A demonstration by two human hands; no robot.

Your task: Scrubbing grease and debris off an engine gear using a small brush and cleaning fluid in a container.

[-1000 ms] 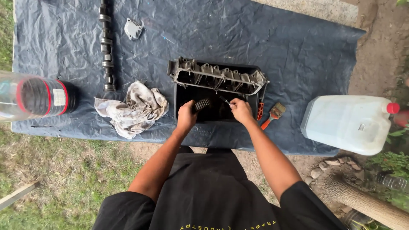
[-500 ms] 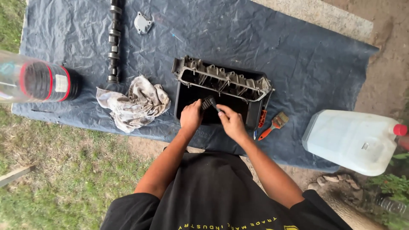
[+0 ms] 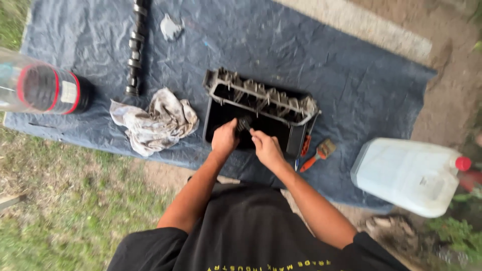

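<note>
A blue tarp covers bare ground. Over the black tray, the left hand grips a small brush; the right hand, half-curled, pinches something unclear. Scrubbing seems underway beside the engine part at 12 o'clock; next calls for steady strokes.

We see a blue tarp spread over grass and dirt. Camshaft at 11 o'clock, a small pale metal part just right of it. Dirty rag at 9. Clear bottle with red-banded black end far left at 9. Orange-handled brush at 3. White jug, red cap, at 4.
</note>
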